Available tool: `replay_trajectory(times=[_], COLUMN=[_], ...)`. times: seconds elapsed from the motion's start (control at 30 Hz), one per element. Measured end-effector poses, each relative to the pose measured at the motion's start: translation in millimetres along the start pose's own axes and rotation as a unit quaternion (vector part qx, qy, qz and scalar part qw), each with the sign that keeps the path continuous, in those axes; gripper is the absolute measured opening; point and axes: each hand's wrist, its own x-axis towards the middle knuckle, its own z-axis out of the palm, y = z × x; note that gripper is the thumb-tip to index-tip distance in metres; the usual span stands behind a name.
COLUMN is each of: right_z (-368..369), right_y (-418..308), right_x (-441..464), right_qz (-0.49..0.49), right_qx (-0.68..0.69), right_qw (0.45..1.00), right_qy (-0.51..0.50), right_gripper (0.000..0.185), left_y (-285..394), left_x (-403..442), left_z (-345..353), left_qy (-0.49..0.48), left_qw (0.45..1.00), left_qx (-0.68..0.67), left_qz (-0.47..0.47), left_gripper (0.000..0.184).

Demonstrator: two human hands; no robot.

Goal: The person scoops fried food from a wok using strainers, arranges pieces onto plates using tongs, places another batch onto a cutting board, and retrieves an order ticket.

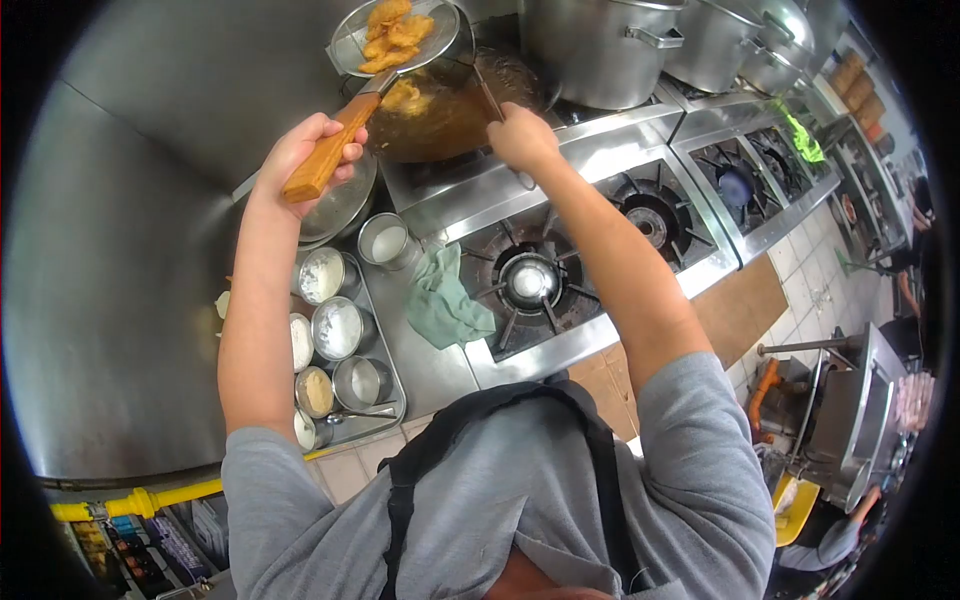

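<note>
My left hand is wrapped round the wooden handle of a mesh strainer. Several golden fried pieces lie in its mesh, above a wide pan of brown oil. Another battered piece floats in the oil below. On the pan's right side, my right hand grips a utensil with a thin metal handle, its looped end showing under the fist. That handle reaches toward the strainer; I cannot make out its head.
Left of the burners, a tray holds several metal containers of powders. A green cloth lies beside a gas burner. Large steel pots line the back. Another person's arm shows at far right, near a yellow container.
</note>
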Motion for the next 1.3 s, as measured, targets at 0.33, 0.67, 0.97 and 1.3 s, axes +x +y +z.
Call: replay_trajectory(times=[0.33, 0.67, 0.97, 1.3], right_z=[23.6, -27.9, -34.1, 16.5], right_y=[-0.2, 27.4, 26.6, 5.6], right_x=[-2.3, -22.5, -5.3, 12.0], right_qz=[-0.013, -0.018, -0.002, 0.015], right_qx=[0.026, 0.062, 0.071, 0.101], right_qw=[0.999, 0.992, 0.994, 0.985], right_qy=[-0.038, -0.110, -0.079, -0.142], right_gripper=[0.035, 0.032, 0.038, 0.034], left_y=[5.8, 4.5, 1.6, 1.9], left_x=[-7.1, -9.6, -7.7, -10.1], left_z=[10.4, 6.8, 5.4, 10.2], left_qy=[0.024, 0.010, 0.006, 0.026], left_qw=[0.999, 0.999, 0.999, 0.999], left_qx=[0.033, 0.030, 0.028, 0.035], left_qz=[0.014, 0.012, 0.022, 0.023], left_gripper=[0.037, 0.038, 0.038, 0.037])
